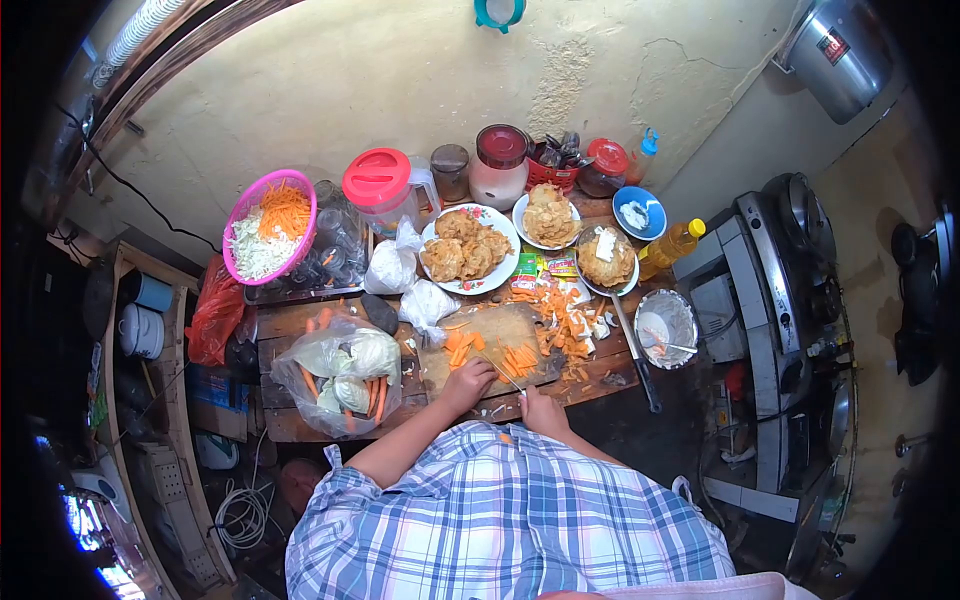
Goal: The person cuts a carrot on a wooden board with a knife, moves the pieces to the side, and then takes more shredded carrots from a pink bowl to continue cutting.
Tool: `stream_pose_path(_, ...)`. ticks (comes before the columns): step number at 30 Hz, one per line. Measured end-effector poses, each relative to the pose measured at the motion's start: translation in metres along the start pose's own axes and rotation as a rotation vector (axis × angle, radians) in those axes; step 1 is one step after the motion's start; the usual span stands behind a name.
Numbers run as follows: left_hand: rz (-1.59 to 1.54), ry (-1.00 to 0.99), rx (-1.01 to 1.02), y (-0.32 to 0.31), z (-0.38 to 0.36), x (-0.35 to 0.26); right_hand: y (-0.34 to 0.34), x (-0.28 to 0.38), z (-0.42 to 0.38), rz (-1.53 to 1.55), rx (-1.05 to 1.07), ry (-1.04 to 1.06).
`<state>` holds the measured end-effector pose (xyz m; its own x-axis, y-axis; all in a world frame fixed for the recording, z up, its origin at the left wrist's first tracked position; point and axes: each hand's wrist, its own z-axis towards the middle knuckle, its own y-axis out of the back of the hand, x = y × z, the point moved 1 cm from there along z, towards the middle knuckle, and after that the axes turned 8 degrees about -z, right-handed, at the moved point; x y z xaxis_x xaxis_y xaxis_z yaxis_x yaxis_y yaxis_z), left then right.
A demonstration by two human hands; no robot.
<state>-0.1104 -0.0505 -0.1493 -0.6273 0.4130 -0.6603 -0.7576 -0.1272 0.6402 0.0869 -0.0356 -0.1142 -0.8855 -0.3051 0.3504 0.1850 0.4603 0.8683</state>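
My right hand is closed round the handle of a knife, whose thin blade points up and left over the wooden cutting board. My left hand rests at the board's near side, fingers bent and drawn together close to the blade; what they hold, if anything, is too small to make out. Cut carrot sticks lie beside the knife, and more carrot pieces lie beyond my left hand. Orange peelings and scraps are heaped off the board's right side.
Left of the board sits a plastic bag of cabbage and carrots. Behind stand a pink colander of shredded vegetables and a plate of fritters. A strainer with a long handle, an oil bottle and a bowl stand right.
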Motion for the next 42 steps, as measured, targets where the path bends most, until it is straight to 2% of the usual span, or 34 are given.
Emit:
stream_pose_path(9,-0.005,0.000,0.010,0.001,0.000,0.000,-0.003,0.012,0.014,-0.073,0.032,0.002)
stream_pose_path(16,0.012,-0.052,-0.024,0.003,0.000,0.001,-0.001,0.002,0.000,-0.020,0.028,-0.048)
stream_pose_path(42,0.006,-0.036,-0.033,0.003,0.001,-0.003,0.004,0.007,0.001,-0.025,0.032,0.015)
